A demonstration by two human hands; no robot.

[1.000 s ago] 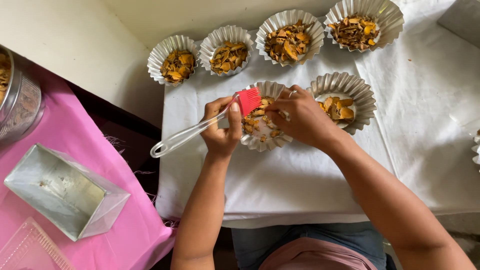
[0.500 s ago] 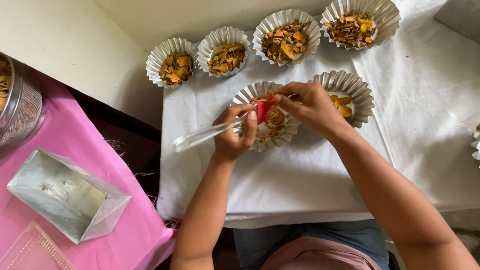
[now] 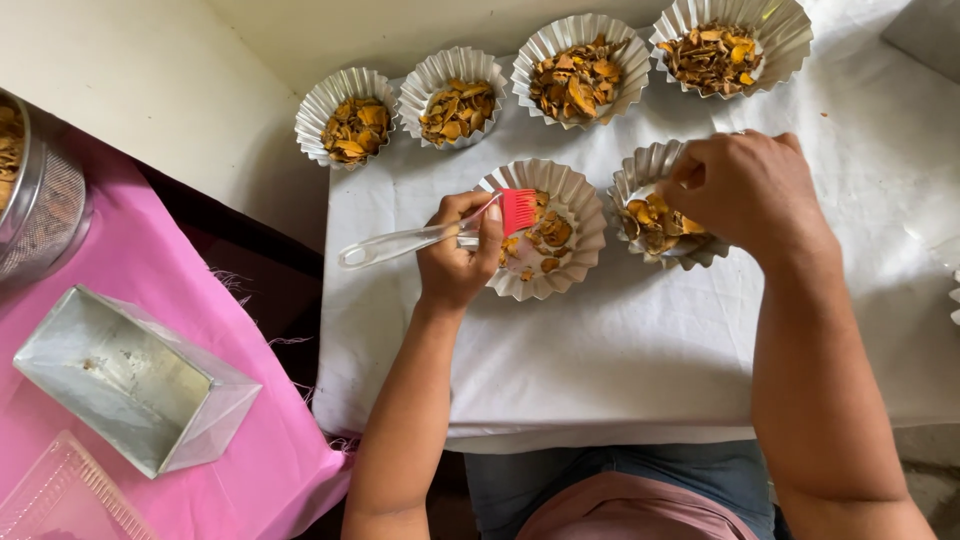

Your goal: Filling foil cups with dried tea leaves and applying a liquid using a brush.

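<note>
**A:** What's nearest the person?

**B:** On the pink cloth (image 3: 150,300) to the left, a rectangular metal tin (image 3: 130,380) lies tipped on its side, with a clear plastic tray (image 3: 60,495) at the corner below it.

**A:** And the hands?

**B:** The left hand (image 3: 458,258) is clenched round a pastry brush (image 3: 430,235): its grip grasps the clear, see-through handle close to the head, and the handle's looped end sticks out to the left. The red bristles sit over the rim of a fluted foil cup (image 3: 545,243), which stands on the white-covered surface (image 3: 620,350) and holds a few orange-brown dried chips on a pale bottom.

**A:** The other hand?

**B:** The right hand (image 3: 745,190) has its grip curled on the rim of a second foil cup (image 3: 650,210) just beside the first; that one also holds chips.

**A:** Further back?

**B:** Four more foil cups (image 3: 590,65) stand in a row, each heaped with the same dried pieces, yellow-orange to brown. At the far left edge there is a metal sieve (image 3: 40,210).
</note>
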